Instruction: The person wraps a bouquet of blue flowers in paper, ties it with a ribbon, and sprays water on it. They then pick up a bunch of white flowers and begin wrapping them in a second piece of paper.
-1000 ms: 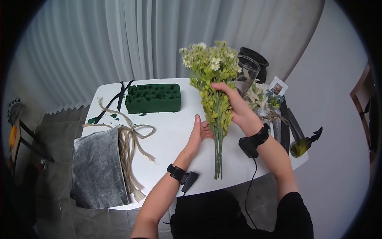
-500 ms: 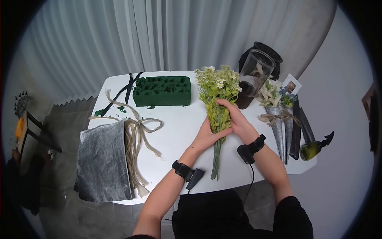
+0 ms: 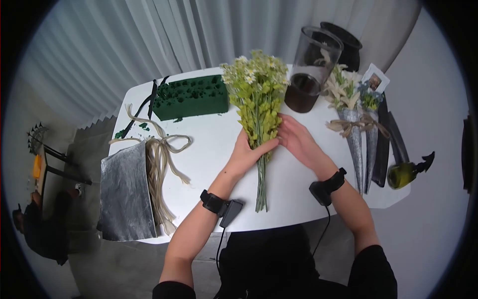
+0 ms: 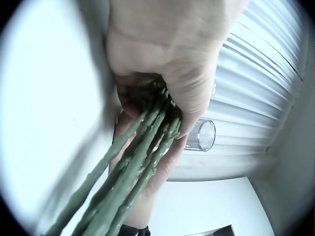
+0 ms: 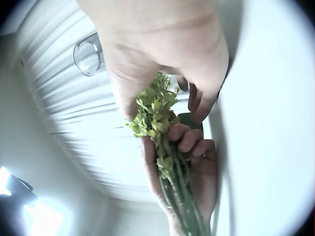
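Observation:
A bunch of small white daisy-like flowers [image 3: 255,102] with yellow-green leaves stands nearly upright over the white table. My left hand [image 3: 245,155] grips it low, thumb across the front; bare green stems [image 4: 133,172] run out below the grip in the left wrist view. Beside the bunch on the right is my right hand [image 3: 300,143], fingers loosely bent. In the right wrist view, its thumb and fingers stand apart on either side of the leaves [image 5: 156,112], and the left hand's fingers [image 5: 189,140] wrap the stems underneath.
Left on the table [image 3: 209,194] lie a holed green foam block [image 3: 191,99], beige cords [image 3: 162,182] and a grey sheet [image 3: 127,194]. At right stand a glass cylinder [image 3: 302,92] and grey cones with flowers [image 3: 354,149]. Another person [image 3: 47,224] is at far left.
My left hand has come in from beside the bunch and closed round its lower part. My right hand has released the leaves and drawn off to the right side.

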Available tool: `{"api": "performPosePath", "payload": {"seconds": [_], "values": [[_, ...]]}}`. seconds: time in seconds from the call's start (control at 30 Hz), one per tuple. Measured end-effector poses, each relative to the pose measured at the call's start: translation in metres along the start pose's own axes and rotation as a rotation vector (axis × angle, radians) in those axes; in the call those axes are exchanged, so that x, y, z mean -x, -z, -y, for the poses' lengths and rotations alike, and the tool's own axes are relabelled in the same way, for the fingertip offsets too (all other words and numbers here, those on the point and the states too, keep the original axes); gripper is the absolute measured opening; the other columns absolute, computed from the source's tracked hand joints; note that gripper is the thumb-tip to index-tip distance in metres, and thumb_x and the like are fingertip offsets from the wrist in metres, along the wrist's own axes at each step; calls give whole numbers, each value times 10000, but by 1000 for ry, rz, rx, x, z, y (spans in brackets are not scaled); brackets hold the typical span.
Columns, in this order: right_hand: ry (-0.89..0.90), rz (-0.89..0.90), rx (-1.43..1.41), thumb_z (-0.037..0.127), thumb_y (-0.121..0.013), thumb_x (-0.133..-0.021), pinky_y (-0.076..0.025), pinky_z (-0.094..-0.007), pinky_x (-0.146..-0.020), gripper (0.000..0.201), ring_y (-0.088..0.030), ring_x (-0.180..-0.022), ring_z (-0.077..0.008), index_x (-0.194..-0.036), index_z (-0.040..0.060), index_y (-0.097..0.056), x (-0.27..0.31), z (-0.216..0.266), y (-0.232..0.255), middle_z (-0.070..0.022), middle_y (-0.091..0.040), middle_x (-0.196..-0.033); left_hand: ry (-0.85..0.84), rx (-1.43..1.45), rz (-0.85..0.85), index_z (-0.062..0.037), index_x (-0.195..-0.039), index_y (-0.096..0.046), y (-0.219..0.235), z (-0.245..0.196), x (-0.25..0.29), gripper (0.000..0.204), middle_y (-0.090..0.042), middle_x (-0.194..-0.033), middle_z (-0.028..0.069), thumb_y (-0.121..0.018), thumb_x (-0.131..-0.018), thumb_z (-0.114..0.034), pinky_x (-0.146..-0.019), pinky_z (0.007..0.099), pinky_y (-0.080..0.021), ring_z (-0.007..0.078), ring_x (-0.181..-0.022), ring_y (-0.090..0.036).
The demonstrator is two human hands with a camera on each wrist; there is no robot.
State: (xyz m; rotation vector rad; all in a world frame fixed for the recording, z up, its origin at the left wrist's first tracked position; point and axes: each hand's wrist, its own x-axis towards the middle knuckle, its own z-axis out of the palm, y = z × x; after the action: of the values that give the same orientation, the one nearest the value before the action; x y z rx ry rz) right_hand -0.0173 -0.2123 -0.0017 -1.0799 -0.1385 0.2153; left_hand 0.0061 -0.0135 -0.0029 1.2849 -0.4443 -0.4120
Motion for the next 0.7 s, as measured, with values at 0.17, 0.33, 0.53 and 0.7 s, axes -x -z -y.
{"api": "performPosePath", "payload": {"seconds": [0.17, 0.33, 0.53, 0.7], "values": [[30, 53, 102, 229, -564, -1053, -487, -267, -857, 206, -602, -1031, -86, -1168, 62, -596, 1, -7, 2, -10, -635, -1117, -10, 30, -82, -1, -1310, -582, -6, -7, 3, 478, -675, -1162, 47, -778, -892, -125, -849, 267, -529, 117, -997, -642], [26, 27, 99, 275, -600, -1034, -486, -263, -854, 248, -593, -1016, -80, -1133, 48, -613, 7, -12, 5, -6, -635, -1097, -13, 37, -144, 0, -1214, -639, -9, -4, 5, 370, -689, -1082, 29, -777, -896, -128, -797, 255, -522, 97, -932, -641], [44, 32, 181, 354, -642, -1009, -509, -241, -781, 333, -633, -895, -93, -1109, 38, -610, 6, -9, -5, -26, -659, -1003, -55, -19, -130, 3, -1169, -649, -7, -3, 7, 329, -689, -1074, 41, -778, -889, -112, -782, 254, -524, 101, -901, -651], [-95, 61, 80, 342, -533, -1067, -529, -274, -821, 303, -643, -896, -119, -1152, 55, -572, 7, -9, -10, -46, -625, -1069, -117, -34, -192, 6, -1231, -598, -14, -6, 9, 378, -685, -1101, 55, -758, -915, -125, -847, 282, -534, 134, -921, -666]]}}
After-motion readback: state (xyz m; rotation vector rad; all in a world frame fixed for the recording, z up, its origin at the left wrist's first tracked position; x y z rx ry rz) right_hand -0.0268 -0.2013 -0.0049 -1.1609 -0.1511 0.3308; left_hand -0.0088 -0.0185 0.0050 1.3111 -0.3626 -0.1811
